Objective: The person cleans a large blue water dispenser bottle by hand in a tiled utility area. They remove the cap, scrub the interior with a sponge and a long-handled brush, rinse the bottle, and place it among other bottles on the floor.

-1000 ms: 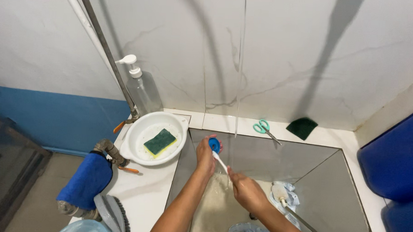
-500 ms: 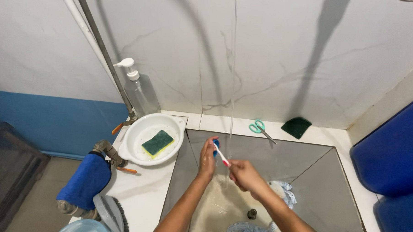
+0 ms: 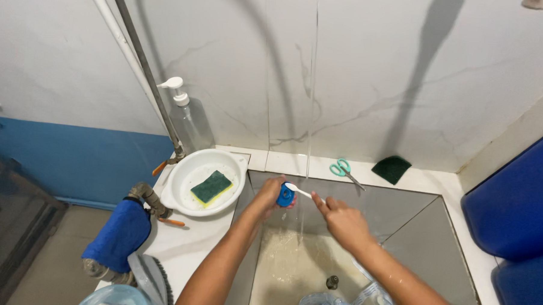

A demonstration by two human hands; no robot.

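Observation:
Over the steel sink [image 3: 401, 226] my left hand [image 3: 269, 194] grips a small blue object [image 3: 285, 196]. My right hand [image 3: 341, 221] holds a thin white-handled brush [image 3: 299, 191] whose tip touches the blue object. A thin stream of water [image 3: 311, 112] falls from above, just right of the blue object, and splashes onto the sink floor. Both forearms reach in from the bottom of the view.
A white bowl [image 3: 186, 173] with a green-yellow sponge [image 3: 211, 187] sits on the counter at left, beside a clear pump bottle [image 3: 187, 116]. Teal scissors [image 3: 343, 169] and a dark green scouring pad [image 3: 391, 169] lie on the back ledge. A drain [image 3: 332, 282] and plastic wrapping [image 3: 338, 302] lie in the sink.
Both hands have risen and shifted slightly toward the back wall. The brush still touches the blue object, and the camera has tilted up a little.

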